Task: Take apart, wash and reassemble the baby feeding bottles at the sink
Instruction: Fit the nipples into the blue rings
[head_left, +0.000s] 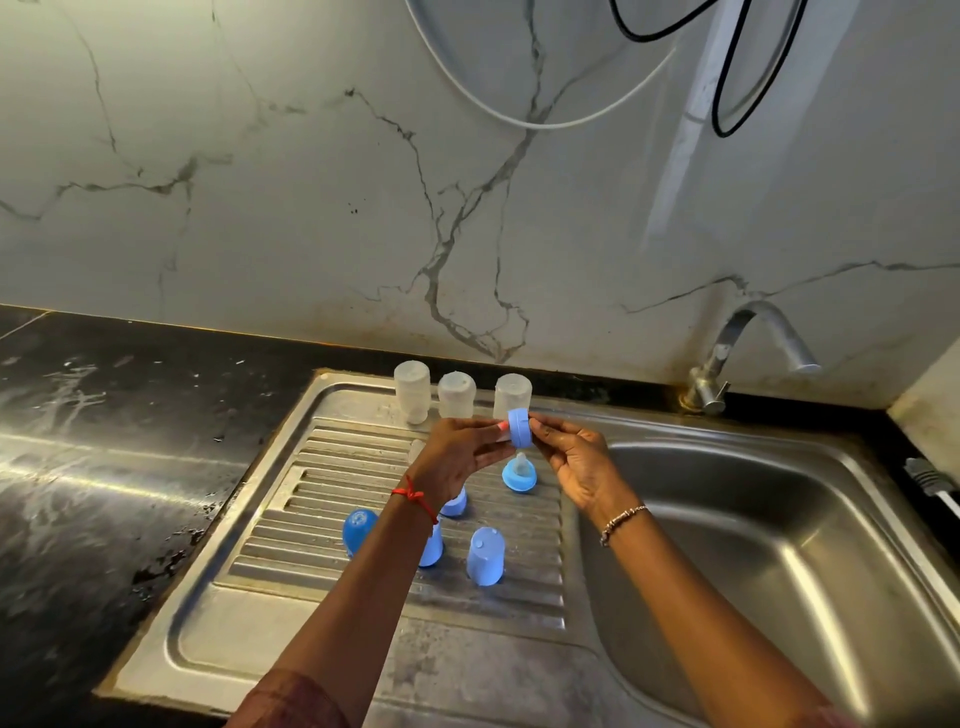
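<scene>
My left hand (457, 457) grips a small clear bottle held sideways over the draining board (332, 457). My right hand (574, 462) pinches the blue screw ring (519, 427) at that bottle's mouth. Three clear bottle bodies (412, 391) (456, 395) (511, 396) stand upside down at the back of the board. A blue ring with a teat (518, 474) sits just below my hands. Blue caps (359, 529) (486, 556) stand nearer me; two more blue pieces (454, 503) (431, 545) are partly hidden by my left arm.
The steel sink bowl (769, 561) lies to the right, with a steel tap (748, 353) at its back edge. Dark wet countertop (104, 467) spreads to the left. A marble-patterned wall rises behind, with white and black cables (519, 119) hanging.
</scene>
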